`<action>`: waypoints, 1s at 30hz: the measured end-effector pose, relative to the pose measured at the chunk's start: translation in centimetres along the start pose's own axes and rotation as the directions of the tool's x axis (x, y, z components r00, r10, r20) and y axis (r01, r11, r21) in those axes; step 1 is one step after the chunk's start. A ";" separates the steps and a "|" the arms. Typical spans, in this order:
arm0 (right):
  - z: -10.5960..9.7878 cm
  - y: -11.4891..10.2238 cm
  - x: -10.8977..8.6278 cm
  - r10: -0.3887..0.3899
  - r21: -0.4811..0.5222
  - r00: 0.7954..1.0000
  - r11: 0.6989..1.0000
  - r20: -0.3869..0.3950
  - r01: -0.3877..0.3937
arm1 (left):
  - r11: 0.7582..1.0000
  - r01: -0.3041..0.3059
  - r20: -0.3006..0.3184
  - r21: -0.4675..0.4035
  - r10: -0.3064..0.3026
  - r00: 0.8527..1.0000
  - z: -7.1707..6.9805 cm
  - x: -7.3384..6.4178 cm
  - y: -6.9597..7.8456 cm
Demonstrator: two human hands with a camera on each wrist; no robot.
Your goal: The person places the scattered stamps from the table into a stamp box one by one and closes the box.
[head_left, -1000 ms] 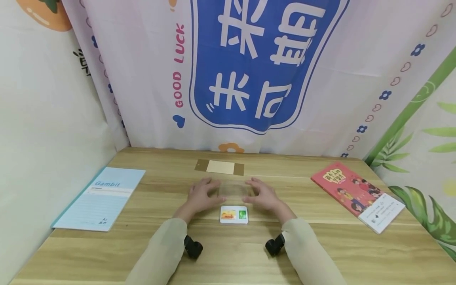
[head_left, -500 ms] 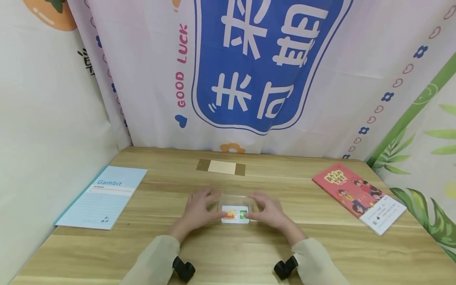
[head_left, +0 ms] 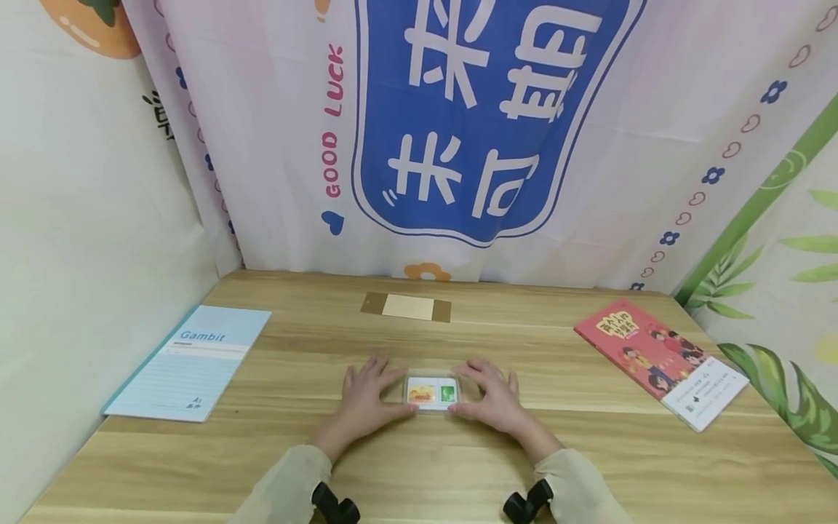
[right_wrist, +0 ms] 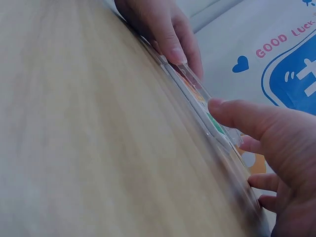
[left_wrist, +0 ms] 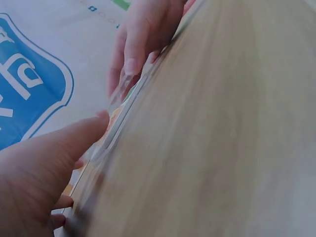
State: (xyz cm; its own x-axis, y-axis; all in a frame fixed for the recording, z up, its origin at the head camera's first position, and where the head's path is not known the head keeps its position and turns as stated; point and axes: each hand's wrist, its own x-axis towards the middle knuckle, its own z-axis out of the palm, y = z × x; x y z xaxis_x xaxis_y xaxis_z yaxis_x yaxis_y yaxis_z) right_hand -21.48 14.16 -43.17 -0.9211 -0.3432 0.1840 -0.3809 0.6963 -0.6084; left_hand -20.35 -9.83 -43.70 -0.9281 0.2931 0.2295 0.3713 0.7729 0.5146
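Observation:
A small flat white case (head_left: pixel 431 405) with an orange picture and a green picture on top lies on the wooden table in the head view. Just over it is a clear plastic cover (right_wrist: pixel 196 80), its see-through edge visible in both wrist views. My left hand (head_left: pixel 368 399) pinches the cover's left end between thumb and fingers. At the right end, my right hand (head_left: pixel 492 400) pinches it likewise. Whether the cover touches the case all round cannot be told.
Behind the hands lies a brown-and-cream card strip (head_left: pixel 406 307). A light blue notebook (head_left: pixel 190 364) is on the left of the table, and a red-and-white booklet (head_left: pixel 661 364) on the right. A printed curtain (head_left: pixel 275 145) hangs at the back edge.
Both hands have brought the clear cover toward me and down, from behind the white case to over it. The thumbs have moved off the pictures to the case's near corners.

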 end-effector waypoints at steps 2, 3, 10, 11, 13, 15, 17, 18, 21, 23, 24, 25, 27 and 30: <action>0.0 0.0 0.0 -0.009 -0.009 1.000 1.000 -0.002 0.009 | 1.000 -0.001 -0.006 0.002 0.001 1.000 0.2 -0.1 -0.1; 0.0 0.0 0.0 -0.012 -0.013 1.000 1.000 0.000 0.012 | 1.000 0.000 -0.009 0.004 0.000 1.000 0.2 -0.1 -0.1; 0.0 0.1 -0.1 -0.024 -0.021 1.000 0.999 0.003 0.024 | 1.000 -0.007 -0.015 0.011 0.007 1.000 0.3 -0.1 -0.1; 0.0 0.1 -0.1 -0.021 -0.019 1.000 1.000 0.004 0.022 | 1.000 -0.007 -0.012 0.014 0.007 1.000 0.3 -0.1 -0.1; 0.0 0.1 -0.1 -0.024 -0.018 1.000 1.000 0.002 0.024 | 1.000 -0.007 -0.006 0.016 0.007 1.000 0.4 0.0 -0.1; 0.0 0.1 -0.1 -0.026 -0.016 1.000 1.000 0.000 0.026 | 1.000 -0.006 -0.002 0.020 0.006 1.000 0.4 0.0 -0.1; 0.0 0.1 -0.1 -0.028 -0.018 1.000 0.999 0.000 0.028 | 1.000 -0.006 0.000 0.025 0.006 1.000 0.4 0.0 -0.1; 0.0 0.1 -0.1 -0.029 -0.020 1.000 0.999 0.000 0.029 | 1.000 -0.007 0.000 0.027 0.007 1.000 0.4 0.0 -0.1; 0.0 0.1 -0.1 -0.029 -0.029 1.000 0.999 0.005 0.029 | 0.999 -0.007 0.000 0.032 0.007 1.000 0.3 0.0 -0.1; 0.1 0.1 -0.1 -0.030 -0.037 1.000 0.999 0.005 0.030 | 0.999 -0.008 0.002 0.038 0.008 1.000 0.4 0.0 -0.1; 0.1 0.1 -0.1 -0.029 -0.042 1.000 0.999 0.004 0.030 | 0.999 -0.007 0.002 0.041 0.007 1.000 0.4 0.0 -0.1; 0.2 0.2 -0.1 -0.028 -0.047 1.000 0.999 0.005 0.028 | 0.999 -0.006 0.003 0.045 0.006 1.000 0.4 0.0 -0.1; 0.3 0.2 -0.1 -0.027 -0.055 1.000 0.998 0.008 0.027 | 0.999 -0.004 0.005 0.052 0.003 1.000 0.5 0.0 -0.2; 0.3 0.1 0.0 -0.020 -0.066 1.000 0.998 0.022 0.022 | 0.998 0.006 0.009 0.057 -0.006 1.000 0.5 -0.1 -0.2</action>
State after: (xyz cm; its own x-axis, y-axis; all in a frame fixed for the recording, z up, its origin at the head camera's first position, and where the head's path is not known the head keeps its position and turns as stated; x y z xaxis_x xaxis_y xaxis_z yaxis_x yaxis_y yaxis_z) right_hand -21.50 14.09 -43.48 -0.9111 -0.3713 0.1790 -0.4054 0.7285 -0.5522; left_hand -20.34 -9.71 -44.26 -0.9306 0.2932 0.2192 0.3639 0.8052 0.4682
